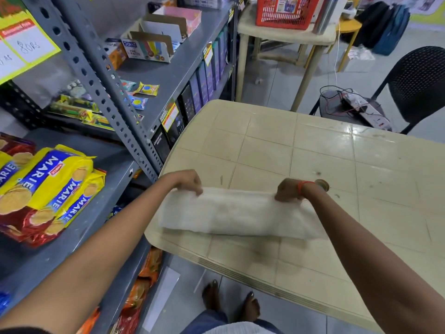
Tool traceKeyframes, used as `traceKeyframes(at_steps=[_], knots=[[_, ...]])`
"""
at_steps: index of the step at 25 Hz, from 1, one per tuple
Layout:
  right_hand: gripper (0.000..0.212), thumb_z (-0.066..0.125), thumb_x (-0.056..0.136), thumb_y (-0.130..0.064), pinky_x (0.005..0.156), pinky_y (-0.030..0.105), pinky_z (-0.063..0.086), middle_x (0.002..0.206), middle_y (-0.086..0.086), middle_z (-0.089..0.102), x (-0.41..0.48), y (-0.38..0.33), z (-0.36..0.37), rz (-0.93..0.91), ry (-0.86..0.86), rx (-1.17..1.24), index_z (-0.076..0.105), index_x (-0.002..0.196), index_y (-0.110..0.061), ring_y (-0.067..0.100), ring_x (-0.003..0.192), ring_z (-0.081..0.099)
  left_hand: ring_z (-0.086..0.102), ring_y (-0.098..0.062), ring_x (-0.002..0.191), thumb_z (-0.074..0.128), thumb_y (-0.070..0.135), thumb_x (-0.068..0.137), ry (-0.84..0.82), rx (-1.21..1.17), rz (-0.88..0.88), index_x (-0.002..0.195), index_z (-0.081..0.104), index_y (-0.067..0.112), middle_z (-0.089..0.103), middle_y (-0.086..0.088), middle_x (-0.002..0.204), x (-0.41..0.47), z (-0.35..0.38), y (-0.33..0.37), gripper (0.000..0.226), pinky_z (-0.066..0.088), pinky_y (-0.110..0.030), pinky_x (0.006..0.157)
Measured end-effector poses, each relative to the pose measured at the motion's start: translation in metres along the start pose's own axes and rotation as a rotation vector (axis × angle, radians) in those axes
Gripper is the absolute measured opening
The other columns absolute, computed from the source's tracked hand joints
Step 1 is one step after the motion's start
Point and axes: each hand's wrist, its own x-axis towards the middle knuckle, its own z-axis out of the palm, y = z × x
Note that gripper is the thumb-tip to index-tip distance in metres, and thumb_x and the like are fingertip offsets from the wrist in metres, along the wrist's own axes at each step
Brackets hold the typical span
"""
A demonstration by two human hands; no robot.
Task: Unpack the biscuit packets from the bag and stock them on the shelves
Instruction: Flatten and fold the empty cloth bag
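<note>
Both your hands are down on the white bag (pixel 238 213), which lies flat and folded across the near left part of the beige counter (pixel 325 153). Your left hand (pixel 190 183) curls its fingers over the bag's far left corner and grips it. Your right hand (pixel 287 190), a red thread at its wrist, is bunched on the far right edge, holding the fabric there. The bag looks flat; no packet shows in it.

Over on your left, the biscuit packets (pixel 48 184) sit stacked on the grey shelf (pixel 106 208), yellow and blue wrappers reading "MARIE" in big white letters, with red wrappers beneath them. Orange packets (pixel 149 263) fill the shelf below; their print is too blurred to read. Top left, a yellow price card (pixel 26 44) carries handwriting, "80 RS". Further back, a red basket (pixel 286 13) stands on another table, and a black chair (pixel 419 80) stands beyond the counter.
</note>
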Motion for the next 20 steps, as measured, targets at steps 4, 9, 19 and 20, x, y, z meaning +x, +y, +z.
traceKeyframes(at_steps=[4, 9, 19, 20], knots=[[0.046, 0.051, 0.091, -0.024, 0.103, 0.039, 0.044, 0.138, 0.016, 0.049, 0.011, -0.012, 0.015, -0.008, 0.299, -0.09, 0.045, 0.132, -0.007, 0.032, 0.126, 0.048, 0.055, -0.029, 0.115, 0.056, 0.027, 0.089, 0.261, 0.139, -0.105, 0.122, 0.057, 0.013, 0.06, -0.012, 0.124, 0.018, 0.014, 0.009, 0.035, 0.044, -0.034, 0.091], [0.063, 0.023, 0.097, -0.047, 0.121, 0.046, 0.006, 0.161, 0.001, 0.0, 0.008, -0.056, 0.111, -0.298, 0.592, -0.135, 0.008, 0.152, -0.019, 0.021, 0.15, 0.005, 0.006, -0.019, 0.151, 0.022, 0.055, 0.094, 0.608, 0.303, 0.211, 0.152, 0.01, 0.025, 0.0, 0.003, 0.162, 0.016, 0.137, 0.028, 0.066, 0.001, -0.05, 0.12], [0.107, 0.02, 0.065, -0.089, 0.114, 0.061, -0.006, 0.155, 0.003, -0.024, 0.021, -0.006, 0.165, -0.194, 0.442, -0.28, -0.011, 0.149, -0.031, 0.028, 0.147, -0.016, -0.022, -0.031, 0.147, 0.013, 0.095, 0.059, 0.475, 0.419, 0.046, 0.145, -0.024, 0.031, -0.026, -0.008, 0.158, 0.021, 0.174, -0.051, 0.113, -0.016, -0.059, 0.114], [0.106, 0.023, 0.067, -0.087, 0.113, 0.063, -0.003, 0.154, 0.005, -0.025, 0.021, -0.005, 0.165, -0.211, 0.424, -0.323, -0.012, 0.149, -0.03, 0.029, 0.146, -0.016, -0.019, -0.033, 0.147, 0.015, 0.092, 0.064, 0.48, 0.438, 0.053, 0.147, -0.022, 0.028, -0.024, -0.01, 0.159, 0.021, 0.173, -0.05, 0.111, -0.013, -0.059, 0.114]])
